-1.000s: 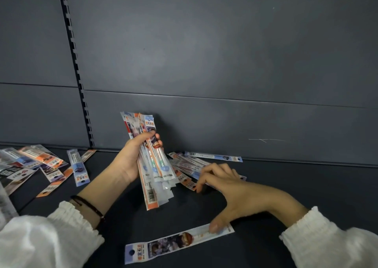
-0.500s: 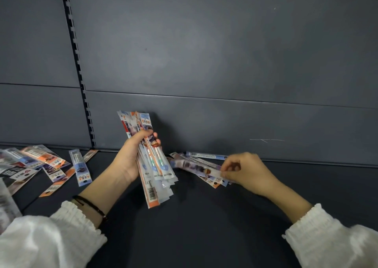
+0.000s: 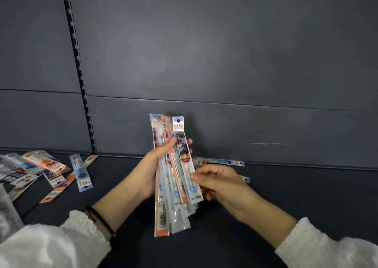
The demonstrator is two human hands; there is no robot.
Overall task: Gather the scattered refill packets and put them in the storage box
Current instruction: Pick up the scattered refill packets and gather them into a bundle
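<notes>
refill packets [image 3: 178, 177]: your left hand [image 3: 150, 171] grips them, right hand [image 3: 223, 184] fingers pinching one; slick sleeves may slide loose.

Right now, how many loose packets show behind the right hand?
2. One long packet lies along the back wall; a second packet pokes out past the right hand. More may be hidden behind it.

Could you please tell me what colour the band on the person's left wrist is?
The bracelet is black, clearest in the head view.
</notes>
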